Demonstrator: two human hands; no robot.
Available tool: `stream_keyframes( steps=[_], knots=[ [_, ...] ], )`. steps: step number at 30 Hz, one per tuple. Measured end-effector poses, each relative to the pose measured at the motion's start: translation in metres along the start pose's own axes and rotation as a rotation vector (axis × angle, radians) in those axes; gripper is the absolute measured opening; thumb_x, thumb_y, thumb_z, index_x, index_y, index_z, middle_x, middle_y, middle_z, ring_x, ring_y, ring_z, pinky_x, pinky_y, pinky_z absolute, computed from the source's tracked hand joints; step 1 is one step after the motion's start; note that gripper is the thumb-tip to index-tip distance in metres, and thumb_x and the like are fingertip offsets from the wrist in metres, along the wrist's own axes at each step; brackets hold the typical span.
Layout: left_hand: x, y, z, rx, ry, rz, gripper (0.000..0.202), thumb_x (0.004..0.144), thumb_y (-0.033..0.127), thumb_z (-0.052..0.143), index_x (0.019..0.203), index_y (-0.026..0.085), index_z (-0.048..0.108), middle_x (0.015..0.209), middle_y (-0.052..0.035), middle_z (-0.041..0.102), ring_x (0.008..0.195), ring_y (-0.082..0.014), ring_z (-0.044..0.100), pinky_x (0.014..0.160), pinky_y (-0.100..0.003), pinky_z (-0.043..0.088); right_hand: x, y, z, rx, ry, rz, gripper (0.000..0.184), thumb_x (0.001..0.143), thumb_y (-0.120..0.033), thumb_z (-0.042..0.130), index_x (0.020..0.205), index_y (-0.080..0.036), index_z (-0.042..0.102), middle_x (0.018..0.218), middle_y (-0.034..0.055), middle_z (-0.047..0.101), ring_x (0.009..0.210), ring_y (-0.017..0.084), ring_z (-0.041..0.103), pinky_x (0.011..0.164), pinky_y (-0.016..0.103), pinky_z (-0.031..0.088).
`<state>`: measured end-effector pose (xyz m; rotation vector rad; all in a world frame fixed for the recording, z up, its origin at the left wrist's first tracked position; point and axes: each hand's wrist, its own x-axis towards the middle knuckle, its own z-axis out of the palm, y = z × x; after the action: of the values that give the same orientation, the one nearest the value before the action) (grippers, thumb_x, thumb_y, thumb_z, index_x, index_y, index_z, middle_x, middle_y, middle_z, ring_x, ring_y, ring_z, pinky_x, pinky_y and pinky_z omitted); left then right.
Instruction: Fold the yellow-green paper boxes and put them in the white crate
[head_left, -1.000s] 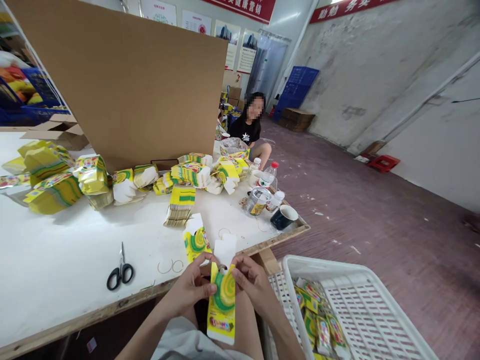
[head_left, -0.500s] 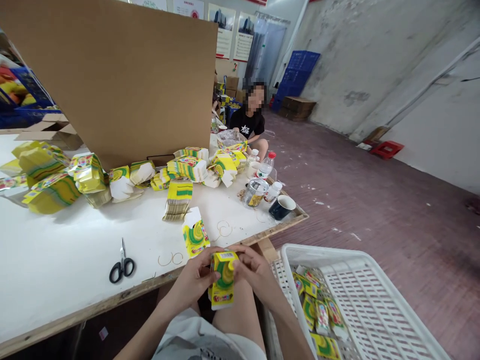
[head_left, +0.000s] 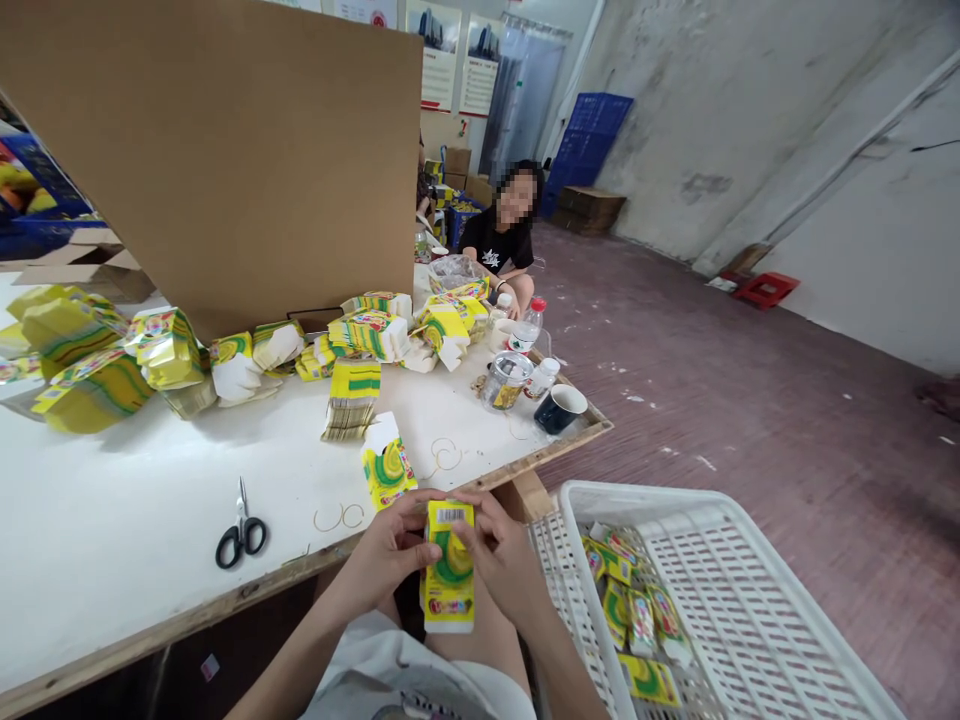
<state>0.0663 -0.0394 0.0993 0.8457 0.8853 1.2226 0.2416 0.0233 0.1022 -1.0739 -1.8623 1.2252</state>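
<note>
Both my hands hold one small yellow-and-green carton (head_left: 449, 570) upright over my lap, just below the table's front edge. My left hand (head_left: 390, 555) grips its left side. My right hand (head_left: 501, 555) wraps its right side, fingers pressed on the closed top flap, where a barcode shows. A half-opened carton of the same kind (head_left: 388, 468) stands on the white table (head_left: 135, 510) just beyond my hands.
Black scissors (head_left: 241, 535) and rubber bands lie near the front edge. Stacks of flat cartons (head_left: 350, 398) and heaps of them sit before a big cardboard sheet (head_left: 225, 150). A white crate (head_left: 720, 560) holding finished cartons stands at my right. Jar, bottles, cup and a seated person are farther off.
The carton's white top flap, open a second ago, is now folded shut. My hands turned the box so the barcoded top faces me.
</note>
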Motion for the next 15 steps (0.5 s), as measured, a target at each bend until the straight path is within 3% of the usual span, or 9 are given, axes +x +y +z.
stream_keyframes(
  steps=[4,7,10,13,15],
  knots=[
    [0.003,-0.006,0.011,0.039,0.023,0.012,0.048,0.077,0.024,0.075,0.122,0.019,0.058,0.102,-0.0093,0.074,0.089,-0.0225,0.070,0.076,-0.030,0.052,0.001,0.005,0.001,0.195,0.078,0.026,0.030,0.087,-0.044,0.061,0.103,-0.021,0.072,0.100,0.0090,0.072,0.087,0.022,0.067,0.072,0.030,0.053],
    [0.006,-0.017,0.024,0.103,0.056,0.030,0.052,0.079,0.019,0.070,0.128,0.021,0.053,0.109,-0.0097,0.072,0.093,-0.0233,0.070,0.078,-0.032,0.054,-0.001,0.004,-0.007,0.330,0.109,0.099,0.032,0.083,-0.048,0.065,0.099,-0.021,0.072,0.095,0.0086,0.074,0.086,0.025,0.069,0.074,0.034,0.055],
    [0.008,-0.028,0.017,0.341,0.159,0.117,0.063,0.083,0.018,0.063,0.141,0.027,0.040,0.130,-0.0111,0.063,0.117,-0.0269,0.062,0.099,-0.043,0.049,-0.013,0.001,-0.046,0.041,0.285,0.095,0.036,0.080,-0.053,0.066,0.094,-0.020,0.073,0.089,0.0088,0.073,0.077,0.024,0.065,0.068,0.035,0.052],
    [0.006,-0.034,-0.016,0.833,0.422,0.225,0.062,0.086,0.022,0.058,0.144,0.026,0.036,0.152,-0.0117,0.043,0.144,-0.0302,0.032,0.118,-0.054,0.022,-0.029,0.005,-0.099,-0.481,0.657,0.022,0.048,0.077,-0.061,0.063,0.096,-0.019,0.075,0.095,0.0116,0.069,0.083,0.027,0.060,0.075,0.040,0.046],
    [0.003,-0.041,-0.042,1.091,0.467,0.191,0.064,0.088,0.023,0.055,0.147,0.022,0.030,0.153,-0.0150,0.042,0.147,-0.0324,0.024,0.118,-0.063,0.010,-0.034,0.011,-0.116,-0.614,0.768,0.053,0.055,0.075,-0.064,0.062,0.103,-0.018,0.074,0.098,0.0128,0.068,0.081,0.028,0.058,0.075,0.041,0.045]
  ],
)
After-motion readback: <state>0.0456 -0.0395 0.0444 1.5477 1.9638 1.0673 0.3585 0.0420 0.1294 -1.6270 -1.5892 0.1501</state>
